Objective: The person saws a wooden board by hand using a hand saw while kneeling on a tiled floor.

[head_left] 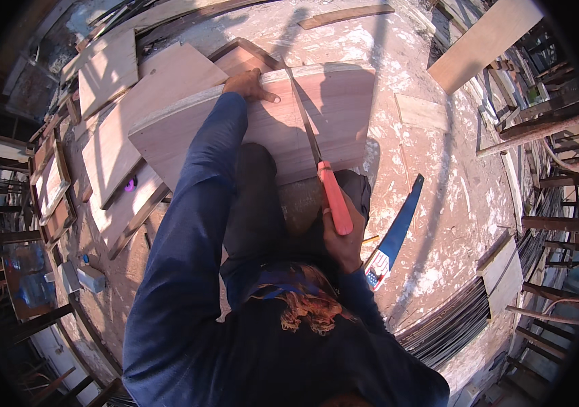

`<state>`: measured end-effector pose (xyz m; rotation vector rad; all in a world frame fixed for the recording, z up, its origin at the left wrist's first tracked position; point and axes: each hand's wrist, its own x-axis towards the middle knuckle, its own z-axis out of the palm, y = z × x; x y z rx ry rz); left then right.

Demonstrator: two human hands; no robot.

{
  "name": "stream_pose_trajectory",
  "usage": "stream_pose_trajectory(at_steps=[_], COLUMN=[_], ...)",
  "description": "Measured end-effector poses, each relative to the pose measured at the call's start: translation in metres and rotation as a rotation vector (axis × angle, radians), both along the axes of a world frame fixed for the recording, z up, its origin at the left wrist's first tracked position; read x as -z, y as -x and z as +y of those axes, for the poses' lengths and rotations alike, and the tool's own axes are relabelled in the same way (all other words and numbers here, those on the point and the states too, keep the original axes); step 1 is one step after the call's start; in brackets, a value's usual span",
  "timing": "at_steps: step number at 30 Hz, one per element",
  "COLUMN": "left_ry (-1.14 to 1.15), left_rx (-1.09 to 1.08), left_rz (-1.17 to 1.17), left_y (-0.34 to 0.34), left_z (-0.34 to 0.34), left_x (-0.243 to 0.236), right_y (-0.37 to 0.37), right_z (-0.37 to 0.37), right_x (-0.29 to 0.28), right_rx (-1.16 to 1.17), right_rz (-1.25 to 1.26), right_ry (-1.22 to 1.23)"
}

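Observation:
My right hand (345, 239) grips the orange handle of a small saw (333, 197); its thin blade runs up and away across a plywood board (333, 108) that rests over my knee. My left hand (249, 86) lies flat on the board's far left edge, fingers spread, holding it down. The blade sits in a cut running from the board's near edge to its far edge. My dark blue sleeves and dark trousers fill the lower middle of the view.
A blue-bladed handsaw (398, 227) lies on the dusty floor to my right. More plywood panels (109, 71) are stacked at the left. A long plank (483, 41) leans at the upper right. Metal rods (466, 319) lie at the lower right; a white bottle (90, 277) stands at the left.

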<state>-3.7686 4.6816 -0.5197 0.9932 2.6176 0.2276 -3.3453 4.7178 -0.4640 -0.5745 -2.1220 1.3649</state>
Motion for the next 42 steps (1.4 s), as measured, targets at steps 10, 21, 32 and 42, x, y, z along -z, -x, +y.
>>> stream_pose_trajectory(at_steps=[10, 21, 32, 42], left_ry=[-0.016, -0.041, -0.045, -0.044], left_rx=[0.020, 0.042, 0.062, 0.032], left_rz=[-0.002, -0.074, 0.026, 0.014], left_y=[-0.031, -0.010, -0.003, -0.013], left_z=[0.026, 0.022, 0.014, 0.012], left_x=[-0.009, 0.008, 0.012, -0.002], right_y=[0.049, 0.003, -0.001, 0.004], right_z=[0.020, 0.001, 0.000, -0.005], right_x=[0.011, 0.028, 0.030, 0.028], right_rx=[0.034, 0.126, 0.147, 0.096], right_rz=[0.063, 0.142, 0.184, 0.162], right_ry=[0.034, 0.135, 0.080, 0.059])
